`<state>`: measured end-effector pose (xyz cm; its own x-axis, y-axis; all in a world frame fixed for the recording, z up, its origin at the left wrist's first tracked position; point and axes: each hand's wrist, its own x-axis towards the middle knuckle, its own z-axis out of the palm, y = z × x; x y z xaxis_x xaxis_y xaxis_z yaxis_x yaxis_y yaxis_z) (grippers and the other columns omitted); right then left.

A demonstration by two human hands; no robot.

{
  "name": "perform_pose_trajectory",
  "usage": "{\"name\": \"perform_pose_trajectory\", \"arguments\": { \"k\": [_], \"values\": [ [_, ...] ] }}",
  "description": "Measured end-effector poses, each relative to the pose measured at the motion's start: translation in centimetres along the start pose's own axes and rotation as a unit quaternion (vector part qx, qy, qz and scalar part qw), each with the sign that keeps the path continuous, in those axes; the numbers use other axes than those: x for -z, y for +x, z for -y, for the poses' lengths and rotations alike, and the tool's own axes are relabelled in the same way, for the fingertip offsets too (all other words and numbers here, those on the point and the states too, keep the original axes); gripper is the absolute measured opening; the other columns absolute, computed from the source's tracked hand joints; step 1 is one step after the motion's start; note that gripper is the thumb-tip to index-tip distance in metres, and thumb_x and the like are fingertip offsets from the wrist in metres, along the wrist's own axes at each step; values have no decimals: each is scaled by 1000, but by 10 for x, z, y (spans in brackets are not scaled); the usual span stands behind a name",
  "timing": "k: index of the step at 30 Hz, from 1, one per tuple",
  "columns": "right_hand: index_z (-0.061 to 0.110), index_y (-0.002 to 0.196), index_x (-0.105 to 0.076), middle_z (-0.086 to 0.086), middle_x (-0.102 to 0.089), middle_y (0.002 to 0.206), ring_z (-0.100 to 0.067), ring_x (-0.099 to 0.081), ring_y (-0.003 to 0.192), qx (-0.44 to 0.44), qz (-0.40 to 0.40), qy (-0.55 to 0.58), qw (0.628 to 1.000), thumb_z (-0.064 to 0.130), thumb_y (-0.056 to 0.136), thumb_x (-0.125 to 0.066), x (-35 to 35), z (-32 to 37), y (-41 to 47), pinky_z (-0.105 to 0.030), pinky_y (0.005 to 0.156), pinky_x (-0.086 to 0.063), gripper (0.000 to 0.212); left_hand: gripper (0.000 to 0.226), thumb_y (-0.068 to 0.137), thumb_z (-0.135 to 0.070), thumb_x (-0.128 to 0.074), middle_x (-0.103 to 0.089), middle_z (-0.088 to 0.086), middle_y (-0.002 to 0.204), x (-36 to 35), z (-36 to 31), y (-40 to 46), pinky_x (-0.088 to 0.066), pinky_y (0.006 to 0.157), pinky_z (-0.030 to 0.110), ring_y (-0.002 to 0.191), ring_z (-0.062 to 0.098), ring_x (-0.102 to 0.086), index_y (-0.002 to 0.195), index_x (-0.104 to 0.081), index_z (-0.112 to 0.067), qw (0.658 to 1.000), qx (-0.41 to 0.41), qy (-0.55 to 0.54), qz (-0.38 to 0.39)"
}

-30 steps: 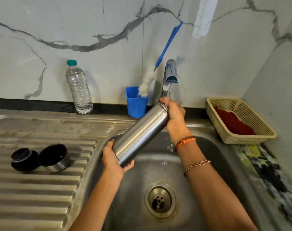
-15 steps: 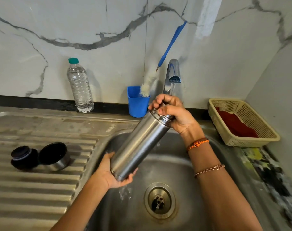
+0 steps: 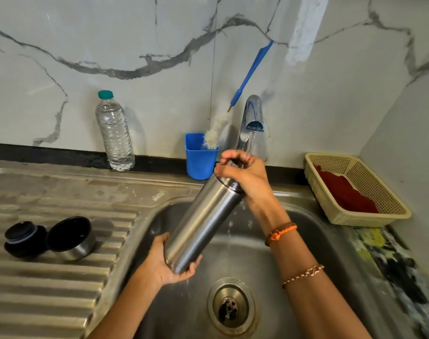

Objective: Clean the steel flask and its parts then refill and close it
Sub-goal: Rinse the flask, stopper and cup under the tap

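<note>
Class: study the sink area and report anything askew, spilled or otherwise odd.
Nothing is damaged. Two small oddities: the steel cup lies tipped on its side on the ribbed drainboard beside the black stopper, and the bottle brush leans steeply out of its blue holder.

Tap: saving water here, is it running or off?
Running: a stream falls from the tap onto the right hand.

Plastic water bottle (image 3: 115,133) left of blue cup (image 3: 199,160); beige basket (image 3: 355,192) with red cloth (image 3: 343,194) right of cup
</note>
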<state>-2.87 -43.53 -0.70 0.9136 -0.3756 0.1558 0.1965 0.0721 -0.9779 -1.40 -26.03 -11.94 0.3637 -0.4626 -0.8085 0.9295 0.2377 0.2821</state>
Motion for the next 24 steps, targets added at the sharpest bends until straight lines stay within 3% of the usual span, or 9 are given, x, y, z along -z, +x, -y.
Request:
{"name": "perform_pose_trajectory", "arguments": {
  "k": [3, 5, 9, 12, 14, 17, 19, 22, 24],
  "values": [
    [22, 59, -67, 7, -63, 61, -7, -64, 68, 39, 207, 69, 975, -2, 45, -67, 11, 5, 3, -22, 69, -52, 27, 59, 78, -48, -42, -62, 23, 71, -1, 2, 2, -48, 41, 26, 48, 32, -62, 79, -61, 8, 998, 44, 30, 24],
    [22, 51, -66, 8, -61, 55, -7, -63, 63, 31, 212, 105, 971, 4, 42, -62, 13, 5, 6, -22, 67, -50, 20, 61, 81, -49, -40, -63, 24, 71, -3, 1, 3, -48, 40, 25, 49, 32, -62, 81, -61, 8, 998, 42, 36, 26],
    [16, 53, -62, 6, -60, 50, -5, -59, 52, 7, -34, 50, 998, -9, 63, -65, 5, 2, 9, -21, 59, -50, 27, 54, 86, -49, -38, -61, 20, 73, -9, 6, 13, -48, 40, 26, 65, 32, -58, 89, -58, 1, 999, -43, -11, 9],
    [15, 58, -62, 8, -59, 52, 1, -54, 49, 27, -218, -33, 975, -7, 69, -67, -7, -3, 13, -14, 55, -48, 25, 41, 87, -44, -41, -57, 16, 80, -16, 15, 20, -51, 46, 30, 69, 29, -54, 90, -58, -7, 986, -162, -42, -22],
    [11, 67, -66, 6, -61, 60, -1, -56, 56, 17, -313, -5, 950, -5, 71, -69, -3, -4, 17, -8, 55, -47, 17, 30, 87, -40, -45, -58, 13, 83, -23, 14, 19, -50, 57, 33, 73, 28, -56, 87, -59, -14, 962, -266, -38, -54],
    [4, 78, -63, -1, -60, 73, -17, -59, 76, -94, -406, 111, 902, 4, 75, -71, 26, -16, 15, -22, 73, -53, 9, 10, 76, -31, -57, -57, 2, 81, -42, 0, 9, -41, 70, 32, 83, 21, -53, 77, -60, -21, 864, -495, 26, -88],
    [9, 78, -56, -7, -61, 84, -24, -60, 89, -184, -434, 181, 863, 16, 72, -74, 50, -35, 7, -36, 86, -51, 20, 8, 73, -29, -63, -54, -6, 75, -63, -12, -2, -37, 69, 26, 74, 10, -49, 72, -56, -26, 788, -598, 132, -67],
    [11, 113, -56, -10, -62, 112, -26, -59, 102, -240, -403, 310, 827, 35, 71, -72, 67, -51, -9, -42, 93, -49, 51, 24, 61, -50, -61, -58, -11, 88, -94, -21, -15, -40, 73, 15, 82, 2, -54, 77, -52, -35, 674, -654, 343, -16],
    [15, 114, -54, -9, -60, 107, -25, -56, 106, -253, -403, 409, 779, 38, 78, -66, 75, -57, -20, -39, 93, -48, 44, 33, 60, -54, -56, -56, -10, 98, -109, -21, -18, -42, 80, 22, 93, 8, -53, 88, -48, -37, 578, -667, 470, 11]
  ]
}}
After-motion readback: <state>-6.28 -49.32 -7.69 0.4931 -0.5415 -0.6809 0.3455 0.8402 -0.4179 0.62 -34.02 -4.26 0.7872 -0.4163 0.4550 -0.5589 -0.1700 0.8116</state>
